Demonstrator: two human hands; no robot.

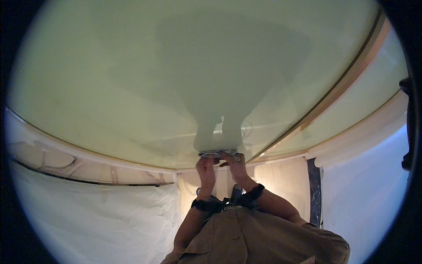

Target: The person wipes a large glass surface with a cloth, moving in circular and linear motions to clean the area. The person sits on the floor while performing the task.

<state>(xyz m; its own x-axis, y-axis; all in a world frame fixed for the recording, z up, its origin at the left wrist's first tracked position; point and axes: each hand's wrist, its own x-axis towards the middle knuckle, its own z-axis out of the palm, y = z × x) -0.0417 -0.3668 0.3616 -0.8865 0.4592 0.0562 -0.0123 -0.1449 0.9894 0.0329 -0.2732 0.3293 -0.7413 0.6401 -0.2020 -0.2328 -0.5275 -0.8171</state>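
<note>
A folded grey-white cloth (211, 153) lies against the lower part of a large, smooth, pale green panel (115, 89). My left hand (206, 170) grips the cloth's left side with bent fingers. On the cloth's right side is my right hand (236, 166), its fingers also bent over the fabric. Both hands sit close together, and some fingertips are hidden. A dark shadow of my head and arms falls on the panel above them. Dark bands (207, 205) circle both wrists.
A light brown frame strip (343, 89) runs diagonally along the panel's right side, with another green panel (356, 99) beyond it. White sheeting (99, 217) hangs at lower left. A dark vertical strip (315, 191) stands at right. My shoe (236, 191) shows below the hands.
</note>
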